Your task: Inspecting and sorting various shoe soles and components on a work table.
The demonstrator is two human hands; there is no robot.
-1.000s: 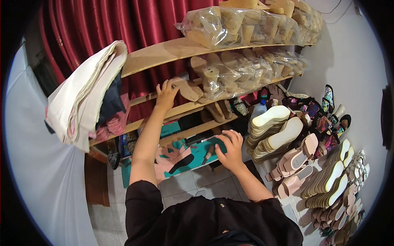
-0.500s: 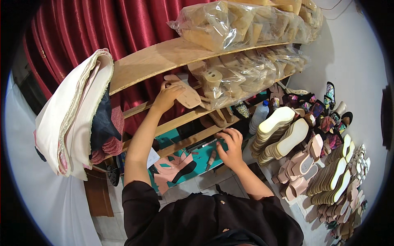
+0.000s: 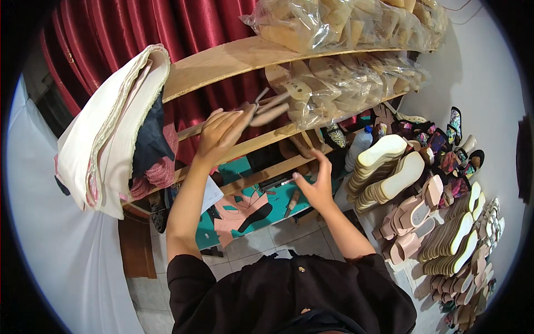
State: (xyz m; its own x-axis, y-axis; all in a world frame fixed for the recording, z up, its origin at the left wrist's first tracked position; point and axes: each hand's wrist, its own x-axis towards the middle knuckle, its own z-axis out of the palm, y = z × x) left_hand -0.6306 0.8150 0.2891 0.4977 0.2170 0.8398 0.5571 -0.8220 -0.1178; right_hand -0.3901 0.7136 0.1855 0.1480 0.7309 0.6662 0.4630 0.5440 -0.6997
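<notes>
My left hand [image 3: 221, 132] is raised at the shelf rack, its fingers closed along a beige shoe-shaped piece [image 3: 270, 114]. The piece is smeared by motion and tilted nearly edge-on, so its exact kind is unclear. A thin grey strip [image 3: 261, 94] sticks up beside it. My right hand [image 3: 317, 181] is open and holds nothing, thumb and fingers apart, near a lower wooden slat [image 3: 267, 173]. Close beyond its fingertips are brown shoe-shaped pieces [image 3: 303, 143] on the rack.
Plastic-bagged shoe lasts [image 3: 345, 28] fill the upper shelf [image 3: 217, 65]. White cloth [image 3: 105, 133] hangs at the left. Pink cut pieces [image 3: 236, 209] lie on a teal tabletop [image 3: 289, 214] below. Stacked soles [image 3: 384, 172], pink sandals [image 3: 411, 222] and a bottle [image 3: 359, 146] stand at the right.
The shoe-shaped piece has turned from flat-on to nearly edge-on and moved slightly right. My left hand has turned with it. My right hand stays open in nearly the same place.
</notes>
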